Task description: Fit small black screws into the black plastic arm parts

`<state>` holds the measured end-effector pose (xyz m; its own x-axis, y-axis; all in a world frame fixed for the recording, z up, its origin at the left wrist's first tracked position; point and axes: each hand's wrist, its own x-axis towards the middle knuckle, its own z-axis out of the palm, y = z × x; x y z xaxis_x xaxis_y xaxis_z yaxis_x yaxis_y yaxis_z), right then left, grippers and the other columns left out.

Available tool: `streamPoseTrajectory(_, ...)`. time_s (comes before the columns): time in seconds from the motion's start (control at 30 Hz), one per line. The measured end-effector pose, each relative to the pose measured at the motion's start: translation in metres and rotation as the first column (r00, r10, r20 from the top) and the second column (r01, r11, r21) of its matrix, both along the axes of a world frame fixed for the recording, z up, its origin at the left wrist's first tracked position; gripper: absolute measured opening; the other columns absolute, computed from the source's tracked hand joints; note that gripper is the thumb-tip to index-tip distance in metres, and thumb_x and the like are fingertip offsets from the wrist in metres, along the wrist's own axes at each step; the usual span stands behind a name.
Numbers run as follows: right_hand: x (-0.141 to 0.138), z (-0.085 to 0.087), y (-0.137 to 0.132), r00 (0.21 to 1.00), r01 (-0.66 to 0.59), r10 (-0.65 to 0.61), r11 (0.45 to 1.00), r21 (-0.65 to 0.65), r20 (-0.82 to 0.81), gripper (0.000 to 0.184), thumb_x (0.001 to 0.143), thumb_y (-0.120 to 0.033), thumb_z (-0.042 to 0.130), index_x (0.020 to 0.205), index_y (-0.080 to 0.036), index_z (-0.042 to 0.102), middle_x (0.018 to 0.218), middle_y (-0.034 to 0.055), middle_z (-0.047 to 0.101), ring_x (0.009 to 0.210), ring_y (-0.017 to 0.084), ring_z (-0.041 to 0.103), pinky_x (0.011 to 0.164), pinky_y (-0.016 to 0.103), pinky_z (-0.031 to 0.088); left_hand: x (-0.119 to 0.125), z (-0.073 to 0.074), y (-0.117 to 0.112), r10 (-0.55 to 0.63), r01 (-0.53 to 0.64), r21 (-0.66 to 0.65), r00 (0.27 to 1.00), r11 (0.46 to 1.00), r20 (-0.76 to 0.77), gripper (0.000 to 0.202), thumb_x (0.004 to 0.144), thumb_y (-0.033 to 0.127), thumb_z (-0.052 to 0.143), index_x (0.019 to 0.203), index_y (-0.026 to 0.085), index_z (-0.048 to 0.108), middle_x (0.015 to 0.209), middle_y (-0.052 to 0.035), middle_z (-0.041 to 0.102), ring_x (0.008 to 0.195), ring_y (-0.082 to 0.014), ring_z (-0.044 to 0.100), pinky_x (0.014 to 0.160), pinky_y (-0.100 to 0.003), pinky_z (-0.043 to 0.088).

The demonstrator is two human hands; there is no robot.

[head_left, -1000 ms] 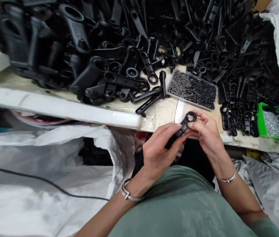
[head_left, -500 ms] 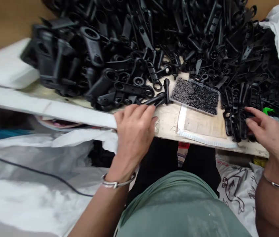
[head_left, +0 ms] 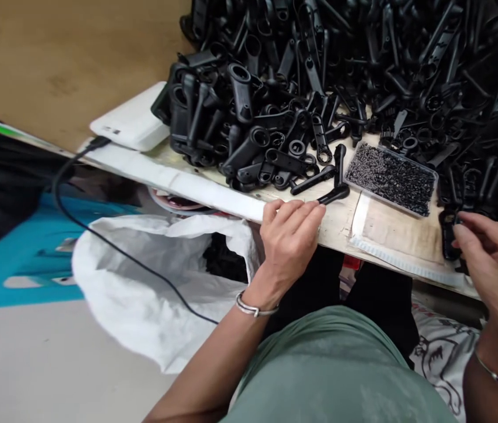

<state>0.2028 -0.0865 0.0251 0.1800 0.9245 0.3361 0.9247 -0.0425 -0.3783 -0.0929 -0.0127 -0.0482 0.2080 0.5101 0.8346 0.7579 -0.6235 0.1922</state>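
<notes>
My left hand (head_left: pixel 290 238) rests at the front edge of the table, its fingers curled and pressed together. A black plastic lever-shaped part (head_left: pixel 334 195) lies against its fingertips; what the palm covers is hidden. At the right, my right hand (head_left: pixel 493 255) has thumb and forefinger drawn together in a pinch. Something small and dark shows at those fingertips, too small to name. Just beside them is a black plastic part (head_left: pixel 448 235) at the edge of a group of similar ones. Between the hands sits a clear shallow box (head_left: pixel 434 176) full of tiny dark pieces.
Large heaps of black plastic parts (head_left: pixel 249 94) cover the back of the table (head_left: pixel 337 226). A white power bank (head_left: pixel 136 120) with a black cable (head_left: pixel 143 267) lies at the left. Below hangs an open white sack (head_left: pixel 120 305). A cardboard sheet (head_left: pixel 398 235) lies before the box.
The view has swung left, so the table and both hands appear farther right. My left hand stays at the table edge. My right hand has drawn slightly back from the black parts, fingers closer together.
</notes>
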Motion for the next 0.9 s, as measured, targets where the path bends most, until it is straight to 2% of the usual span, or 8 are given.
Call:
streamPoseTrajectory(0.07, -0.021, -0.005, 0.009, 0.994, 0.023, -0.023, 1.0, -0.01, -0.111, 0.03, 0.09, -0.041, 0.063, 0.111, -0.022, 0.074, 0.089, 0.0064, 0.074, 0.068, 0.019, 0.068, 0.064, 0.033, 0.053, 0.003, 0.001, -0.005, -0.059, 0.059, 0.024, 0.998, 0.998, 0.0, 0.015, 0.09, 0.004, 0.059, 0.097, 0.016, 0.065, 0.093, -0.0057, 0.079, 0.085, -0.018, 0.072, 0.082, -0.035, 0.044)
streamPoseTrajectory(0.2, -0.055, -0.013, 0.023, 0.932, -0.156, 0.096, 0.977, -0.147, -0.35, 0.028, 0.09, -0.036, 0.063, 0.11, -0.019, 0.074, 0.071, 0.0016, 0.071, 0.056, 0.015, 0.064, 0.058, 0.029, 0.053, 0.011, 0.002, -0.013, -0.232, 0.236, 0.04, 0.97, 0.971, -0.079, 0.012, 0.094, 0.006, 0.055, 0.099, 0.013, 0.064, 0.094, -0.0078, 0.079, 0.099, -0.0202, 0.074, 0.084, -0.034, 0.046)
streamPoseTrajectory(0.3, -0.062, -0.015, 0.027, 0.943, -0.19, 0.138, 0.97, -0.149, -0.304, 0.027, 0.091, -0.032, 0.062, 0.11, -0.019, 0.074, 0.078, 0.003, 0.073, 0.061, 0.015, 0.067, 0.067, 0.032, 0.055, 0.016, -0.001, -0.015, -0.33, 0.332, 0.0, 0.938, 0.943, -0.102, 0.014, 0.097, 0.007, 0.051, 0.1, 0.015, 0.062, 0.096, -0.0062, 0.079, 0.105, -0.0199, 0.073, 0.086, -0.033, 0.047)
streamPoseTrajectory(0.43, -0.054, -0.016, 0.027, 0.951, -0.164, 0.112, 0.973, -0.163, -0.287, 0.026, 0.091, -0.033, 0.062, 0.109, -0.02, 0.074, 0.078, 0.0026, 0.073, 0.058, 0.014, 0.065, 0.068, 0.033, 0.056, 0.016, -0.009, -0.015, -0.35, 0.344, -0.109, 0.936, 0.933, -0.04, 0.015, 0.095, 0.012, 0.058, 0.108, 0.018, 0.061, 0.108, -0.0068, 0.077, 0.114, -0.0208, 0.069, 0.093, -0.033, 0.049)
streamPoseTrajectory(0.53, -0.047, -0.014, 0.032, 0.963, -0.138, 0.093, 0.976, -0.166, -0.253, 0.024, 0.09, -0.033, 0.063, 0.107, -0.02, 0.075, 0.073, 0.0017, 0.072, 0.058, 0.015, 0.065, 0.066, 0.032, 0.054, 0.016, -0.012, -0.014, -0.336, 0.334, -0.196, 0.942, 0.922, 0.024, 0.015, 0.094, 0.017, 0.06, 0.109, 0.017, 0.061, 0.112, -0.0095, 0.075, 0.107, -0.0204, 0.071, 0.088, -0.032, 0.053)
streamPoseTrajectory(0.67, -0.045, -0.006, 0.05, 0.982, -0.166, 0.15, 0.976, -0.144, -0.114, 0.021, 0.088, -0.028, 0.063, 0.103, -0.02, 0.076, 0.073, 0.0018, 0.072, 0.062, 0.016, 0.066, 0.071, 0.034, 0.054, 0.018, -0.015, -0.014, -0.35, 0.369, -0.247, 0.929, 0.896, 0.118, 0.016, 0.092, 0.006, 0.056, 0.102, 0.017, 0.064, 0.111, -0.0092, 0.074, 0.098, -0.0165, 0.072, 0.085, -0.03, 0.056)
streamPoseTrajectory(0.8, -0.049, 0.002, 0.066, 0.959, -0.281, 0.283, 0.952, -0.122, -0.005, 0.016, 0.087, -0.024, 0.064, 0.095, -0.022, 0.077, 0.086, 0.0039, 0.075, 0.075, 0.019, 0.07, 0.075, 0.034, 0.054, 0.016, -0.014, -0.014, -0.379, 0.422, -0.273, 0.904, 0.864, 0.198, 0.015, 0.09, 0.006, 0.059, 0.099, 0.015, 0.066, 0.11, -0.0099, 0.075, 0.1, -0.0164, 0.071, 0.088, -0.029, 0.058)
streamPoseTrajectory(0.9, -0.056, 0.002, 0.068, 0.883, -0.469, 0.468, 0.868, -0.166, -0.047, 0.015, 0.09, -0.022, 0.061, 0.094, -0.023, 0.076, 0.089, 0.0039, 0.075, 0.076, 0.019, 0.069, 0.071, 0.032, 0.054, 0.015, -0.012, -0.013, -0.389, 0.439, -0.297, 0.896, 0.848, 0.213, 0.013, 0.09, 0.007, 0.061, 0.098, 0.015, 0.066, 0.11, -0.0097, 0.075, 0.099, -0.0162, 0.072, 0.088, -0.029, 0.059)
